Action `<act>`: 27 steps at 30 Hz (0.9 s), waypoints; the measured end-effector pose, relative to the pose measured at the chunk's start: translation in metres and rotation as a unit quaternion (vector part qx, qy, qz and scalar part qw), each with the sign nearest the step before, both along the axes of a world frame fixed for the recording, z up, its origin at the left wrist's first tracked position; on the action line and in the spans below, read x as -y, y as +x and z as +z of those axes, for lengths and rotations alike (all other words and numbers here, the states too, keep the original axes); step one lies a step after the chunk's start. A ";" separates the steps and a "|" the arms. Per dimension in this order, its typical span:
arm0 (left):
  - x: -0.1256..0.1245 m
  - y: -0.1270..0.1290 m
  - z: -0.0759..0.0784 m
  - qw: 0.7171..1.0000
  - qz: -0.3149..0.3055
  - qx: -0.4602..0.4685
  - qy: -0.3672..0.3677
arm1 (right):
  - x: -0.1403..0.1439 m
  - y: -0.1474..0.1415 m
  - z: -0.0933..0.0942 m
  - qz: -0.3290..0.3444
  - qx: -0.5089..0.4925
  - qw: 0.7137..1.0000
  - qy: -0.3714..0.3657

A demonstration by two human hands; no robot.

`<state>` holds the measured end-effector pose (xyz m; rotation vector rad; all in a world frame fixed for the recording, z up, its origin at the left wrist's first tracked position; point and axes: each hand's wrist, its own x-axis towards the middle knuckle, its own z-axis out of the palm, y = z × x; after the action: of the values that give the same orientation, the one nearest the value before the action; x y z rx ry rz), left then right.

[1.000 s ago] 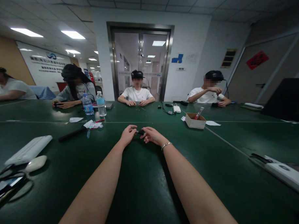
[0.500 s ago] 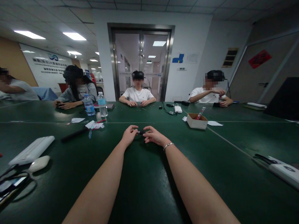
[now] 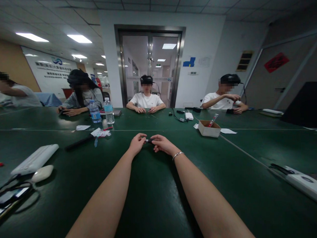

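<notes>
A small dark stick-like piece with a pale, silvery end (image 3: 149, 141) spans the gap between my two hands, just above the green table. My left hand (image 3: 137, 144) pinches its pale end between thumb and fingers. From the other side, the fingers of my right hand (image 3: 163, 145) close on the dark end, covering part of it. It is too small to tell exactly what kind of thing this is. A silver bangle (image 3: 178, 155) circles my right wrist.
Left on the green table (image 3: 151, 202) lie a white power bank (image 3: 35, 159), a pale mouse-shaped item (image 3: 42, 174), a black bar (image 3: 79, 143) and paper scraps (image 3: 100, 133). Two water bottles (image 3: 109, 112) stand farther back. To the right is an open box (image 3: 209, 130). Several people sit opposite.
My right hand has shifted very slightly to the left, toward my left hand. Both hands keep their hold on the small dark piece.
</notes>
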<state>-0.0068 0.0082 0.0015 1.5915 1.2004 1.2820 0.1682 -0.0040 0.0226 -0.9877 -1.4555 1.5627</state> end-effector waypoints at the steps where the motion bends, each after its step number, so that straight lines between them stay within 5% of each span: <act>1: -0.001 -0.001 -0.001 1.000 -0.001 -0.004 0.000 | -0.001 0.000 -0.002 0.003 -0.002 1.000 0.006; 7: -0.002 -0.002 -0.002 0.999 -0.023 -0.029 -0.002 | -0.007 -0.001 -0.009 -0.001 0.073 0.996 0.055; 11: 0.000 0.002 -0.001 0.998 -0.039 -0.036 0.019 | -0.005 -0.011 -0.011 -0.060 0.185 0.974 0.113; 16: 0.001 0.004 -0.003 0.997 -0.068 -0.039 0.025 | 0.003 -0.022 -0.008 -0.135 0.381 0.866 0.293; 19: 0.003 0.005 -0.002 0.995 -0.023 -0.091 0.046 | 0.008 -0.025 -0.006 -0.143 0.442 0.827 0.318; 23: 0.011 0.009 0.002 0.991 0.023 -0.126 0.048 | 0.016 -0.027 -0.004 -0.131 0.475 0.816 0.302; 27: 0.031 -0.001 0.014 0.994 -0.054 -0.080 -0.051 | 0.040 -0.016 0.012 -0.034 0.462 0.829 0.313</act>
<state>-0.0073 -0.0223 0.0154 1.6854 1.2396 1.0244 0.1527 -0.0437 0.0347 -1.4109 -2.3239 0.3861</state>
